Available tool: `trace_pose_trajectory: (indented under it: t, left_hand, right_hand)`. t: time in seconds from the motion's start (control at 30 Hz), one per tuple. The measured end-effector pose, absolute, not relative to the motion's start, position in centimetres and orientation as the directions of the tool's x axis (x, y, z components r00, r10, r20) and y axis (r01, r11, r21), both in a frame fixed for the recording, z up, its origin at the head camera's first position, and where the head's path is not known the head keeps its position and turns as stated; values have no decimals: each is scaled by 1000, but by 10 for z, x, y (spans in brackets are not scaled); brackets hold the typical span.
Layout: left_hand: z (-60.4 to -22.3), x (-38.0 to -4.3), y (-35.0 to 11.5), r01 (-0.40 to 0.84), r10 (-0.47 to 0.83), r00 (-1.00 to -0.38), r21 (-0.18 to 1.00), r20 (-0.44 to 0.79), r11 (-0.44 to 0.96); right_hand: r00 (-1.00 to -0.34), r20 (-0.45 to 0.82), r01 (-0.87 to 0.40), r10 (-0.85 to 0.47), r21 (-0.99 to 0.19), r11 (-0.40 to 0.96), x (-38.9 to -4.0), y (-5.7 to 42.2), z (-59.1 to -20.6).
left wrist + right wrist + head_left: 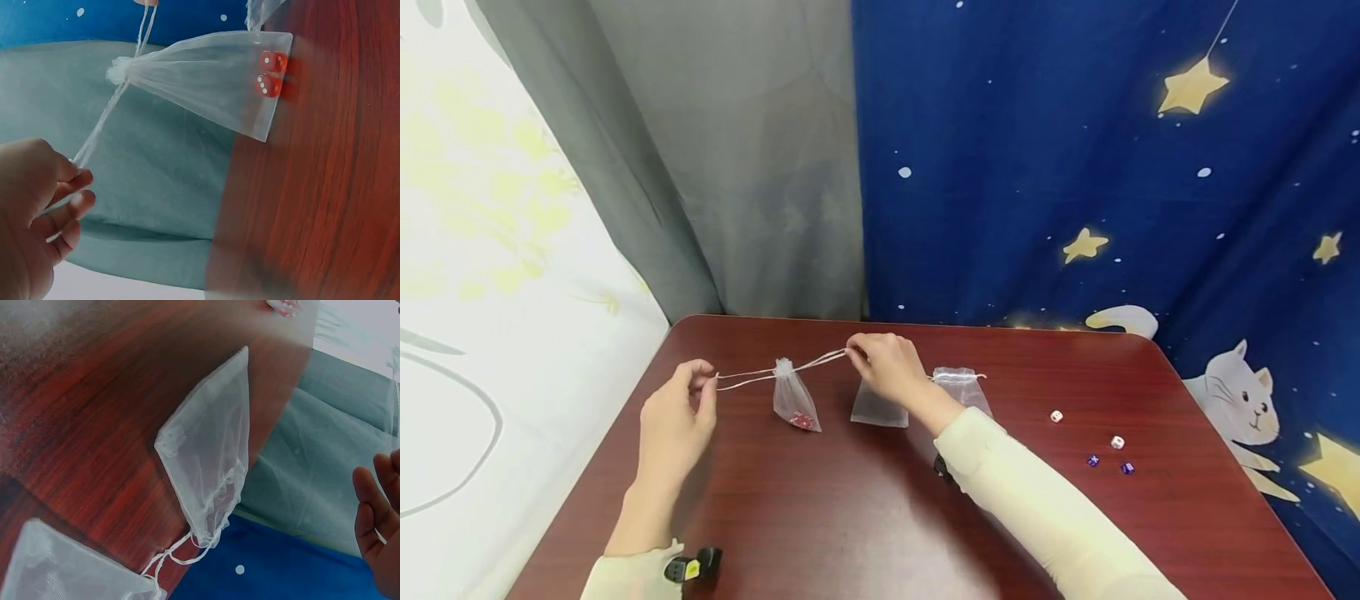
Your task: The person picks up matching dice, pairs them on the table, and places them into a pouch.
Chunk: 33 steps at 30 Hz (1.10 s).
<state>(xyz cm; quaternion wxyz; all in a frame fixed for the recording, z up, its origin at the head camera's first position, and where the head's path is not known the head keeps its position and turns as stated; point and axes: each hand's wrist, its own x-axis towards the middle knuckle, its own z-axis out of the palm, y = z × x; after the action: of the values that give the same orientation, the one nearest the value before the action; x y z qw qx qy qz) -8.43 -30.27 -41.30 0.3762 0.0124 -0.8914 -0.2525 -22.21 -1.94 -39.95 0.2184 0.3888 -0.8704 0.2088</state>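
A sheer white drawstring pouch [788,390] hangs by its taut cords between my hands, its neck gathered tight. Red dice [269,84] with white pips lie in its bottom corner. My left hand [673,421] pinches the cord [100,125] on the left between thumb and fingertips. On the other side, my right hand [891,367] pinches the opposite cord ends. Below and behind that hand lies a second sheer pouch [209,425], partly hidden in the head view. A third pouch [964,390] is to its right, partly covered by the forearm.
Two white dice [1057,416] and two blue dice [1093,460] sit apart on the right of the reddish-brown table [820,517]. Grey and dark blue curtains [760,167] hang behind the far edge. A pale patterned cloth [490,333] borders the left.
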Motion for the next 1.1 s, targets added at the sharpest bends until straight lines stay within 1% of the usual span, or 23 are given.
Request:
trace_pose_trajectory:
  t: [0.17, 0.33, 0.43, 0.53, 0.63, 0.87, 0.97, 1.1]
  left_hand:
    - [-416, -85, -295, 126, -204, -797, 488, 569, 864]
    - [-427, -84, -287, 185, -122, -828, 472, 547, 862]
    - [-429, -83, -282, 224, -40, -870, 468, 491, 855]
    - [-430, -79, -280, 252, 42, -910, 469, 414, 846]
    - [-430, -73, -281, 251, 82, -932, 466, 353, 849]
    - [-432, -56, -290, 209, 110, -965, 444, 239, 871]
    - [-434, -47, -294, 186, 111, -975, 435, 192, 881]
    - [-437, -37, -297, 138, 103, -989, 441, 102, 887]
  right_hand:
    - [-669, 529, -717, -521, -277, 639, -220, -7, -399]
    - [-709, 537, -685, -458, -369, 628, -213, 18, -407]
    - [-718, 534, -681, -446, -408, 608, -209, 32, -411]
    - [-711, 534, -693, -457, -424, 583, -204, 43, -413]
    - [-696, 523, -713, -492, -426, 556, -199, 49, -415]
    - [-679, 490, -733, -547, -410, 542, -194, 50, -421]
    - [-674, 493, -738, -550, -413, 533, -193, 50, -422]
    - [-660, 521, -749, -541, -412, 519, -193, 50, -423]
